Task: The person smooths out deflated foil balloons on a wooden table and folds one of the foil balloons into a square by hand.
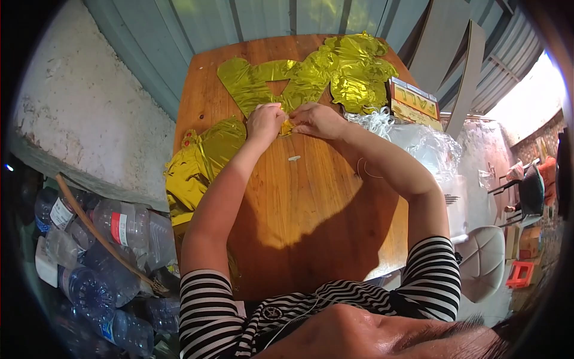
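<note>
A flat, uninflated gold foil balloon [242, 81] lies at the far side of the wooden table, angular in shape with a triangular gap in it. My left hand [266, 121] is closed in a pinch at its near end. From the other side, my right hand [320, 121] pinches the same end, and a small crumpled bit of foil shows between the two hands. The fingertips partly hide what they grip. Nearer to me, a small white piece [293, 158] rests on the wood.
More gold foil balloons lie at the table's left edge [206, 155] and far right [359, 75]. White string [376, 121], a printed card [414, 103] and clear plastic bags [427, 146] sit along the right side. Plastic bottles [122, 230] crowd the lower left; a chair [481, 263] stands right.
</note>
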A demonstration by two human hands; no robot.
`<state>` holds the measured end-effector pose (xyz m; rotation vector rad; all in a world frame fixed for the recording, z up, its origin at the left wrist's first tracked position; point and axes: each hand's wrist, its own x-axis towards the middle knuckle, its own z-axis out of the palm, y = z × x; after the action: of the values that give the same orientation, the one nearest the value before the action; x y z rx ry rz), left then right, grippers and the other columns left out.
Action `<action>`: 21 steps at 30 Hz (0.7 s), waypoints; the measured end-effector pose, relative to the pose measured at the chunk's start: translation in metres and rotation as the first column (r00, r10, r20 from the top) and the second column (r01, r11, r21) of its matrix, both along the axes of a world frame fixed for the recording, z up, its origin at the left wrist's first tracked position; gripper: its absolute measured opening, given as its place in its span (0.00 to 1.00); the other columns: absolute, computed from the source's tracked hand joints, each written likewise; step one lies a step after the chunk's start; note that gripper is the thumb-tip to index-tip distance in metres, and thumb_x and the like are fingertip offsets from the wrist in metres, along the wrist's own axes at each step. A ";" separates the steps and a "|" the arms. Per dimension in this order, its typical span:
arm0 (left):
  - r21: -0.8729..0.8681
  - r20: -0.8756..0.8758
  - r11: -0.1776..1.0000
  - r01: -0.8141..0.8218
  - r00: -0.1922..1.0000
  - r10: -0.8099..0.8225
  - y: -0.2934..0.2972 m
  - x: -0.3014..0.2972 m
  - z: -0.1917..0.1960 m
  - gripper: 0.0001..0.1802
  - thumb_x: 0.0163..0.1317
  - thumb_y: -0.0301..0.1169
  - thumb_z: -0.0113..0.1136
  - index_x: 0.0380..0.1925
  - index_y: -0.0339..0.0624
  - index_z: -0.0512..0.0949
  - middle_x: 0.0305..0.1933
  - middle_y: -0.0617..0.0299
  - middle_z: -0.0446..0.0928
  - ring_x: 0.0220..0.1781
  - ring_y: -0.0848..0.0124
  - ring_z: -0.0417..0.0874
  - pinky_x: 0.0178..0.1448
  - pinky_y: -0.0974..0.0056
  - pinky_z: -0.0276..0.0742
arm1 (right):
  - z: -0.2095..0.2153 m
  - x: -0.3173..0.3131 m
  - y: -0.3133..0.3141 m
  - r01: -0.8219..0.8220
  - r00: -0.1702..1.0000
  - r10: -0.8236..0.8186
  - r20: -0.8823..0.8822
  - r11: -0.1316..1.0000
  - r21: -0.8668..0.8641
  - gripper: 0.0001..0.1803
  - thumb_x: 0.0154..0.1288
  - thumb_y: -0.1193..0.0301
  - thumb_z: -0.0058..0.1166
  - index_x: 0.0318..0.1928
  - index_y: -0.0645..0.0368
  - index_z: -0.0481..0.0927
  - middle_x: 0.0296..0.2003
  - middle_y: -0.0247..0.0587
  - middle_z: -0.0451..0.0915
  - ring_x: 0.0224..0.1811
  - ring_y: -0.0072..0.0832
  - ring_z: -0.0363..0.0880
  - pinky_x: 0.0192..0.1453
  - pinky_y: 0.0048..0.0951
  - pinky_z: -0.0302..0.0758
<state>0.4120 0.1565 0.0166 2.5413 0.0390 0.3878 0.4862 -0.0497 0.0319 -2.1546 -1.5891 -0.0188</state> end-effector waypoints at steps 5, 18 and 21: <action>0.042 -0.080 0.999 0.022 0.997 -0.019 0.027 0.021 0.004 0.10 0.60 0.39 0.71 0.32 0.45 0.89 0.54 0.57 0.86 0.53 0.54 0.85 0.61 0.52 0.78 | 0.013 -0.015 0.020 0.103 0.993 -0.104 -0.049 0.994 -0.028 0.17 0.70 0.59 0.63 0.48 0.58 0.87 0.48 0.47 0.86 0.51 0.46 0.83 0.57 0.42 0.79; -0.269 -0.505 0.955 -0.127 0.863 -0.028 0.035 0.057 0.017 0.21 0.58 0.40 0.76 0.36 0.28 0.85 0.37 0.46 0.85 0.40 0.63 0.86 0.45 0.54 0.79 | 0.007 -0.020 0.037 0.185 0.983 -0.183 -0.032 0.965 0.187 0.21 0.59 0.57 0.68 0.48 0.57 0.84 0.45 0.47 0.83 0.53 0.45 0.81 0.53 0.45 0.79; -0.243 -0.452 0.963 -0.113 0.892 -0.009 0.045 0.061 0.016 0.18 0.56 0.33 0.74 0.35 0.25 0.83 0.37 0.43 0.84 0.39 0.62 0.85 0.43 0.53 0.79 | 0.016 -0.055 0.052 0.177 0.936 -0.262 0.234 0.928 0.328 0.23 0.55 0.57 0.72 0.46 0.57 0.82 0.45 0.44 0.76 0.49 0.44 0.78 0.54 0.45 0.77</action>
<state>0.4727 0.2017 0.0330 2.3122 0.3144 -0.1873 0.4308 0.0022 0.0477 -2.1378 -1.3627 -0.6196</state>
